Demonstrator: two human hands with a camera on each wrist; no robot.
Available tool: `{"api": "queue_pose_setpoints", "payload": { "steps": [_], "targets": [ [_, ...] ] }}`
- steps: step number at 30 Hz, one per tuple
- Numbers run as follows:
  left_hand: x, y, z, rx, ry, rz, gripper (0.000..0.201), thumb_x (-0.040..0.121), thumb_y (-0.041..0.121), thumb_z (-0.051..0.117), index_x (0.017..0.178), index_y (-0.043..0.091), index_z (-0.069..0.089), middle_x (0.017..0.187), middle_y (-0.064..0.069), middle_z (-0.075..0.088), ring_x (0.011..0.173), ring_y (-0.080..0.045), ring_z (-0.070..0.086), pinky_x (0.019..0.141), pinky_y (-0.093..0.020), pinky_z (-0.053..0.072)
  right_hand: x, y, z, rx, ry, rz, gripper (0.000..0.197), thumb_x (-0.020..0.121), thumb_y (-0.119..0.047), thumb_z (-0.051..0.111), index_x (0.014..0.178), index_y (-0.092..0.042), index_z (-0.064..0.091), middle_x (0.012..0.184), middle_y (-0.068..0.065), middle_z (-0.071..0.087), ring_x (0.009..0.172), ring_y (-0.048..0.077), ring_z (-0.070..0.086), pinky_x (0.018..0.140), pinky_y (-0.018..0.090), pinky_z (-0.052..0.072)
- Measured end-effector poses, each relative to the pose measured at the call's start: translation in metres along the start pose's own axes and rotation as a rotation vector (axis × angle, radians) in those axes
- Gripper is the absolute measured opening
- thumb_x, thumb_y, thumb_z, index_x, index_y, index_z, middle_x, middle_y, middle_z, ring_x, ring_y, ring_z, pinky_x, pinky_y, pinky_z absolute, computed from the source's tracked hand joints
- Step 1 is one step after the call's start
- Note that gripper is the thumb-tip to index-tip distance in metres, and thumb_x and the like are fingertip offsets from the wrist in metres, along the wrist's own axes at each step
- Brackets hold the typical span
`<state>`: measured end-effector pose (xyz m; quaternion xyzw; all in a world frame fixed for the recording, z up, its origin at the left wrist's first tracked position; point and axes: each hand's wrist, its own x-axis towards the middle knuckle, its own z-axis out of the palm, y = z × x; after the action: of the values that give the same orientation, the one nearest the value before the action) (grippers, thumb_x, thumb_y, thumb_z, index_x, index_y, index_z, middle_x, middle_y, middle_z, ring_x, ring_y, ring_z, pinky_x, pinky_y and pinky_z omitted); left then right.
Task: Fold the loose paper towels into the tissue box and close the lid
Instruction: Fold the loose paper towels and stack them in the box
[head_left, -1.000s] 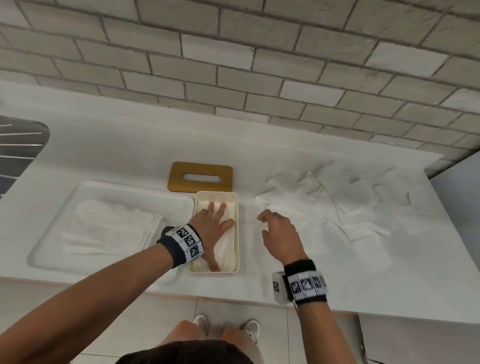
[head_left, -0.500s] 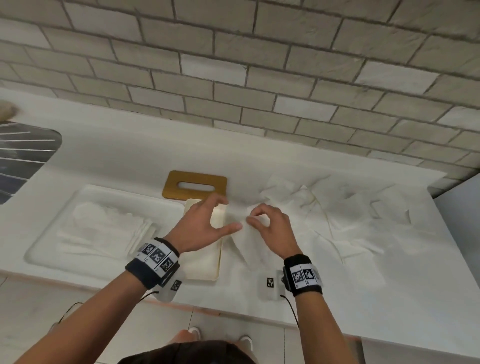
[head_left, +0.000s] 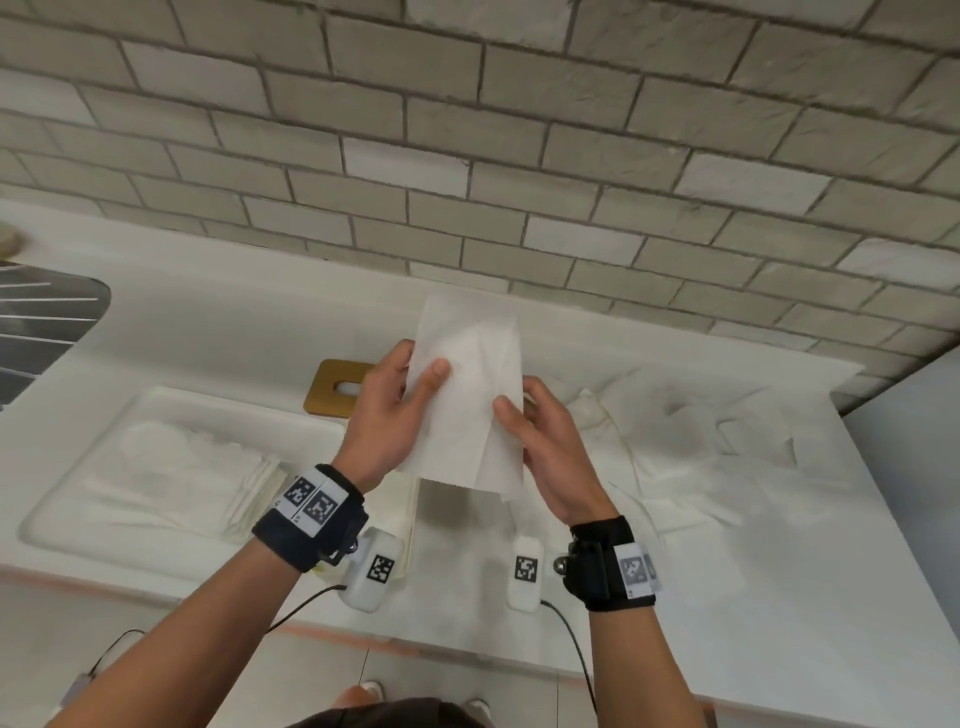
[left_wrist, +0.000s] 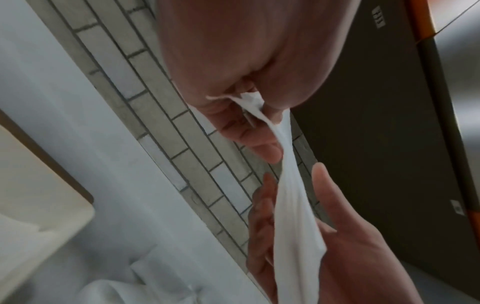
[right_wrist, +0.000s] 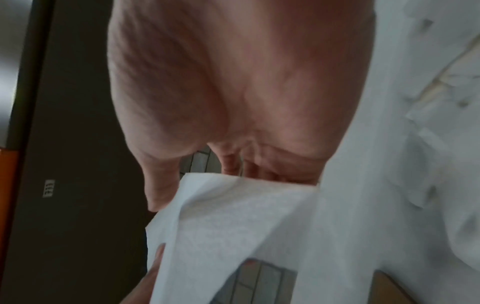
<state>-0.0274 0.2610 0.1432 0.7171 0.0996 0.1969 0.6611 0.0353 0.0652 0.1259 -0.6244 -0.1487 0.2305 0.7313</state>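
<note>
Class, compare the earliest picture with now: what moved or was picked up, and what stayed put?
The left hand left the box; the right hand left the counter. Both rose and now hold one towel upright. The lid, pile and tray stayed put.

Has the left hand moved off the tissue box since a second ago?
Yes. The left hand was pressing flat inside the tissue box; now it is raised above it, toward the brown lid, pinching a paper towel with the right hand.

Two hands, one held paper towel, one wooden lid, one tissue box, one tray
</note>
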Motion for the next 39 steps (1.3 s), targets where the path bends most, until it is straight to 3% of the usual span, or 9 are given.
{"api": "queue_pose_setpoints", "payload": {
  "steps": [6, 11, 13, 17, 21, 25, 30, 35, 39],
  "targets": [
    [-0.015, -0.01, -0.035, 0.217, 0.11, -0.021, 0.022, 0.101, 0.04, 0.07, 0.098, 0.018, 0.066, 0.089, 0.017, 0.072, 0.082, -0.004, 0.071, 0.066, -0.017, 0.053, -0.014, 0.034, 0.049, -0.345, 0.49, -0.205, 0.032, 0.104, -0.034, 0.069, 0.133, -0.032, 0.057, 0.132, -0.014, 0.063, 0.117, 0.004, 0.065, 0.095, 0.025, 0.057],
    [-0.015, -0.024, -0.079, 0.679, 0.104, -0.023, 0.036, 0.087, 0.057, 0.079, 0.096, 0.025, 0.065, 0.085, 0.01, 0.071, 0.075, -0.015, 0.065, 0.063, -0.029, 0.046, -0.016, 0.05, 0.09, -0.424, 0.156, 0.052, 0.034, 0.108, -0.052, 0.057, 0.138, -0.037, 0.059, 0.137, -0.022, 0.063, 0.113, -0.018, 0.059, 0.091, 0.008, 0.045],
    [-0.014, -0.023, -0.094, 0.722, 0.1, -0.058, 0.037, 0.085, 0.058, 0.081, 0.089, 0.027, 0.061, 0.077, 0.011, 0.067, 0.071, -0.016, 0.061, 0.06, -0.029, 0.041, -0.015, 0.059, 0.103, -0.419, 0.133, 0.114, 0.03, 0.108, -0.053, 0.055, 0.134, -0.04, 0.06, 0.133, -0.025, 0.065, 0.108, -0.024, 0.057, 0.096, 0.015, 0.047],
    [-0.02, -0.016, -0.116, 0.469, -0.018, -0.14, 0.028, 0.094, 0.055, 0.074, 0.099, 0.027, 0.071, 0.087, 0.004, 0.075, 0.081, -0.016, 0.072, 0.066, -0.03, 0.053, -0.017, 0.071, 0.13, -0.163, 0.182, 0.202, 0.033, 0.105, -0.063, 0.051, 0.132, -0.049, 0.062, 0.131, -0.024, 0.069, 0.122, 0.0, 0.067, 0.112, 0.039, 0.052],
    [-0.035, -0.012, -0.114, -0.137, -0.171, -0.326, 0.026, 0.107, 0.02, 0.062, 0.133, 0.016, 0.066, 0.123, -0.005, 0.078, 0.113, -0.027, 0.075, 0.093, -0.043, 0.062, -0.019, 0.058, 0.158, 0.258, 0.089, 0.287, 0.049, 0.113, -0.055, 0.04, 0.145, -0.027, 0.064, 0.136, -0.003, 0.074, 0.129, 0.016, 0.069, 0.11, 0.04, 0.054],
    [-0.043, -0.02, -0.117, -0.365, -0.127, -0.436, 0.036, 0.107, 0.01, 0.06, 0.142, 0.011, 0.059, 0.132, -0.012, 0.074, 0.122, -0.034, 0.071, 0.106, -0.054, 0.054, -0.018, 0.059, 0.167, 0.304, 0.188, 0.264, 0.05, 0.11, -0.054, 0.048, 0.139, -0.019, 0.07, 0.132, 0.007, 0.076, 0.128, 0.026, 0.07, 0.111, 0.048, 0.055],
    [-0.045, -0.024, -0.125, -0.201, -0.067, -0.407, 0.03, 0.103, 0.02, 0.068, 0.131, 0.01, 0.065, 0.117, -0.013, 0.079, 0.107, -0.035, 0.077, 0.1, -0.061, 0.058, -0.024, 0.07, 0.165, 0.109, 0.235, 0.115, 0.036, 0.112, -0.042, 0.056, 0.126, -0.017, 0.077, 0.122, 0.005, 0.08, 0.117, 0.026, 0.075, 0.104, 0.052, 0.059],
    [-0.046, -0.028, -0.124, -0.111, -0.017, -0.376, 0.021, 0.102, 0.025, 0.072, 0.117, 0.012, 0.074, 0.108, -0.007, 0.081, 0.1, -0.031, 0.079, 0.096, -0.062, 0.06, -0.024, 0.077, 0.177, -0.092, 0.197, 0.069, 0.037, 0.105, -0.052, 0.066, 0.136, -0.033, 0.069, 0.128, -0.01, 0.077, 0.118, 0.012, 0.074, 0.104, 0.047, 0.06],
    [-0.049, -0.038, -0.123, 0.084, 0.031, -0.313, 0.019, 0.097, 0.045, 0.075, 0.106, 0.029, 0.076, 0.116, 0.006, 0.075, 0.105, -0.019, 0.073, 0.093, -0.052, 0.062, -0.027, 0.086, 0.175, -0.08, 0.235, 0.086, 0.028, 0.112, -0.043, 0.056, 0.12, -0.025, 0.076, 0.116, 0.001, 0.08, 0.11, 0.025, 0.076, 0.096, 0.063, 0.06]
  ]
}}
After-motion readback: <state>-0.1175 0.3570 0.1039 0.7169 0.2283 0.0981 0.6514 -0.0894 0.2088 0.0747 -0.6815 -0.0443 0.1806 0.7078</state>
